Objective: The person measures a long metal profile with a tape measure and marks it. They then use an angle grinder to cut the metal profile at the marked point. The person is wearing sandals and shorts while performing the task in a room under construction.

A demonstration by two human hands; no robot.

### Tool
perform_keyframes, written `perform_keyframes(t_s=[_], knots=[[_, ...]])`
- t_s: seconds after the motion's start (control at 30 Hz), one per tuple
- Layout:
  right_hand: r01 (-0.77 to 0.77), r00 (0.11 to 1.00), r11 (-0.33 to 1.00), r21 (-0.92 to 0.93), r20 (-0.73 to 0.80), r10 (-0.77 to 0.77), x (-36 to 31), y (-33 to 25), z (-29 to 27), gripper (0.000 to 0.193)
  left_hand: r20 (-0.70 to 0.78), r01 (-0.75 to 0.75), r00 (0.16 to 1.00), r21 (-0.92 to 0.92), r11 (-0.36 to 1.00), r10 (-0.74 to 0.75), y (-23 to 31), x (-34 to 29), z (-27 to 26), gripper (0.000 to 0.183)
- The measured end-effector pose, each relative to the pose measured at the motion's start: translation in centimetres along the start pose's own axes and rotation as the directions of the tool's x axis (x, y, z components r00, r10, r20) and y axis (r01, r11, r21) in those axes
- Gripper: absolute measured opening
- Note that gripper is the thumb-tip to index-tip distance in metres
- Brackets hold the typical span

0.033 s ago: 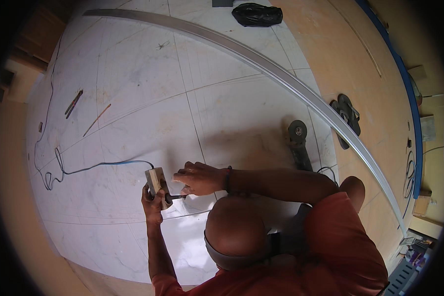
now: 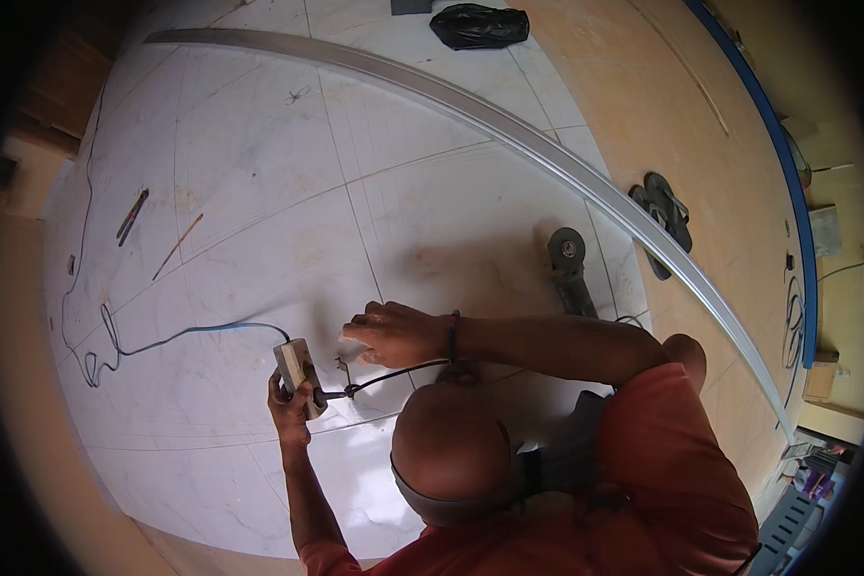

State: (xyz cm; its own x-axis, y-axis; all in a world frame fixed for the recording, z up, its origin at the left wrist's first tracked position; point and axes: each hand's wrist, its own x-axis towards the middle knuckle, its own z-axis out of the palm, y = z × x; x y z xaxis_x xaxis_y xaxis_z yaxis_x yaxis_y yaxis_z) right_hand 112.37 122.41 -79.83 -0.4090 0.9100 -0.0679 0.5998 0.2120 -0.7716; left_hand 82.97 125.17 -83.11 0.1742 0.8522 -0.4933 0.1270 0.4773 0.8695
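Observation:
My left hand (image 2: pixel 290 413) grips an extension socket box (image 2: pixel 295 363) with pale sides, its fingers wrapped round the lower part. A thin blue-black cable (image 2: pixel 230 326) leaves the box's far end. At its near end a black plug (image 2: pixel 332 395) sits against the box; how deep it goes in is hidden. From the plug a black cord (image 2: pixel 394 375) runs right, under my right forearm. My right hand (image 2: pixel 400 334) hovers above and right of the plug, fingers stretched and apart, holding nothing. Farther right, an angle grinder (image 2: pixel 568 257) lies on the tiles.
A long metal profile (image 2: pixel 509 125) crosses the white tiled floor (image 2: pixel 259 259). To the left lie pliers (image 2: pixel 132 217) and a thin stick (image 2: pixel 178 247). Black sandals (image 2: pixel 664 219) rest near the profile on the tan board (image 2: pixel 720 211). A black plastic bag (image 2: pixel 480 27) lies at the back.
My right hand has drawn up and away from the plug, and the cord now shows below it. The socket box in my left hand has shifted slightly left and nearer.

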Motion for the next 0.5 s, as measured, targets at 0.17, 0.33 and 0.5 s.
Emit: perform_keyframes(t_s=[0.17,0.33,0.5], knots=[[-0.519,0.825,0.854,-0.026,-0.276,0.493,-12.8,8.5,-11.7,0.02,-0.162,0.05,0.986,0.128,0.991,-0.029,-5.3,-1.6,-4.4,0.071],[-0.832,0.489,0.551,0.069,-0.38,0.785,-27.4,13.9,-10.9,0.032,-0.241,0.059,0.97,0.156,0.986,-0.02,-7.2,-1.5,-4.4,0.071],[-0.934,0.336,0.336,0.121,-0.022,0.942,-29.6,15.1,-4.0,0.075,-0.333,0.033,0.942,0.229,0.973,0.047,-6.6,-0.9,-3.5,0.073]])
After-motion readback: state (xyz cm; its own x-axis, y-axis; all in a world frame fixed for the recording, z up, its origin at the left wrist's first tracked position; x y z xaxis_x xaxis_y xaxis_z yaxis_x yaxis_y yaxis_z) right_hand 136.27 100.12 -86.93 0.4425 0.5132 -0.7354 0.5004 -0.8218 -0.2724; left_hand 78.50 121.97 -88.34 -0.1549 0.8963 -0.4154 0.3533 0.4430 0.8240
